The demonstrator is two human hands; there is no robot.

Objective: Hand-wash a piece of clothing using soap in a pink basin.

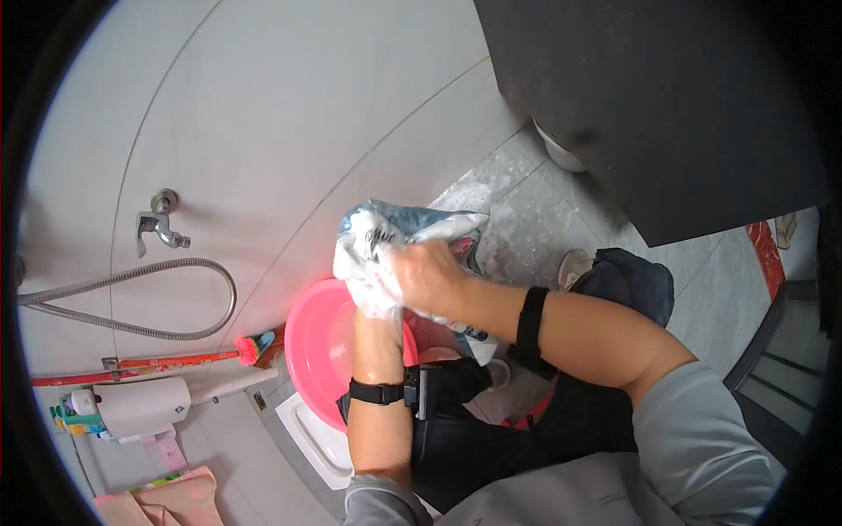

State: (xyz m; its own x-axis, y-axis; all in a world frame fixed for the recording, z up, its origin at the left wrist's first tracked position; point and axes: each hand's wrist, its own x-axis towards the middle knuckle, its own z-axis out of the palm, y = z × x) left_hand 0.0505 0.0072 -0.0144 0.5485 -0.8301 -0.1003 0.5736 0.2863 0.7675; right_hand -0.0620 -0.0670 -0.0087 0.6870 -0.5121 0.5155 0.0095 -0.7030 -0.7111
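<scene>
A wet, crumpled cloth (361, 263), white and blue-grey with dark print, is bunched up above the pink basin (303, 337). It looks like a garment. My right hand (430, 279) is closed on its white part, slightly blurred. My left hand is covered by the cloth from the wrist up, so its fingers are hidden; the left forearm (379, 346) rises over the basin. Part of the cloth hangs down to the right, behind my right hand.
A metal tap (160, 223) and a looped shower hose (224, 302) are on the left wall. A white tray (320, 447) lies by the basin. Wet, foamy tiles (526, 210) spread beyond the cloth. A dark panel (658, 114) stands at upper right, a dark bundle (627, 285) below it.
</scene>
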